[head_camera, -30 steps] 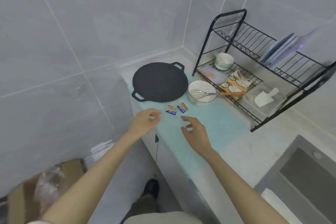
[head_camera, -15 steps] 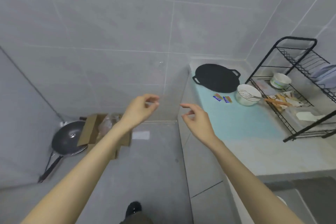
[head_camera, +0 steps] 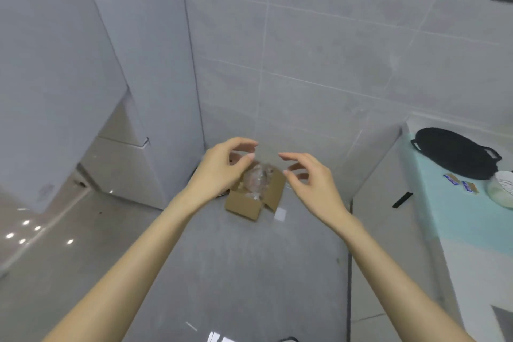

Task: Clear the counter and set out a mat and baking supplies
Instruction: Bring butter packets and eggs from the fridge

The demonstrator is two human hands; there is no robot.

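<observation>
Hovering over the floor, the left hand (head_camera: 219,171) and right hand (head_camera: 315,184) were both empty, fingers loosely curled, gripping nothing. Just beyond them, on the floor, sat an open cardboard box (head_camera: 245,204) w/ clear plastic wrap (head_camera: 256,178) inside. Further off, at the right edge, the counter (head_camera: 477,272) already carried the teal mat (head_camera: 455,219). On the mat lay two sachets (head_camera: 452,179), a white bowl (head_camera: 502,191) & the black griddle pan (head_camera: 455,153) at the back. Judging by that, the mat and some supplies were out. The rest was prob. in the box, tho that can't be confirmed. Vs. half a sec earlier: the view had swung left, so the dish rack had dropped out of shot. The box now showed between the hands instead of off to their left. Hands were empty then too.
</observation>
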